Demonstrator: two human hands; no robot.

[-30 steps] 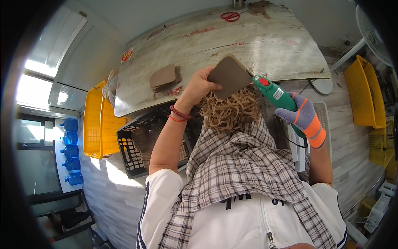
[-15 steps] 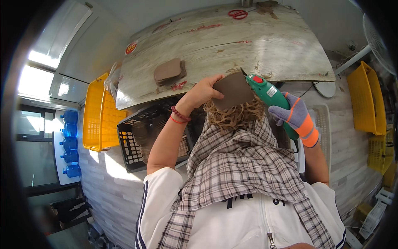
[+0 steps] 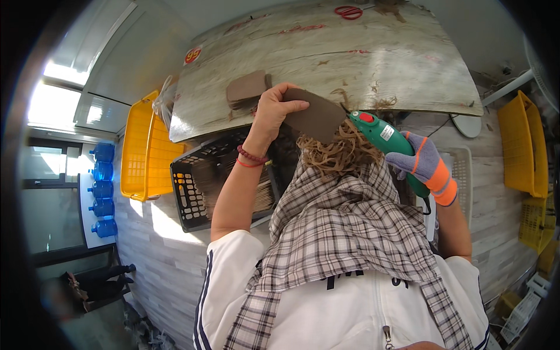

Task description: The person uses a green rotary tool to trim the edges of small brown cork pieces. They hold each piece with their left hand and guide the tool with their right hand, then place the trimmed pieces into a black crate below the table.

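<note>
My left hand (image 3: 272,116) pinches a flat brown rounded sheet (image 3: 315,116) between thumb and fingers; its material I cannot make out. In a grey and orange glove, my right hand (image 3: 415,163) is wrapped round green electric scissors (image 3: 378,132) with a red switch and a dark tip. That tip points at the sheet's right edge; whether they touch is hard to tell. Beneath them, curly brown trimmings (image 3: 335,153) heap on the checked cloth (image 3: 344,216) over my lap. A stack of similar brown pieces (image 3: 247,86) lies on the table, left of the sheet.
The worn wooden table (image 3: 326,70) spans the far side, with red-handled scissors (image 3: 348,12) on it. At left stand a black crate (image 3: 188,204) of brown pieces and a yellow basket (image 3: 135,154). More yellow baskets (image 3: 521,146) and a white fan base (image 3: 468,125) are at right.
My left hand has drawn the brown sheet left and turned it, so its right edge slants down. The electric scissors keep nearly the same place. The whole view has shifted slightly.
</note>
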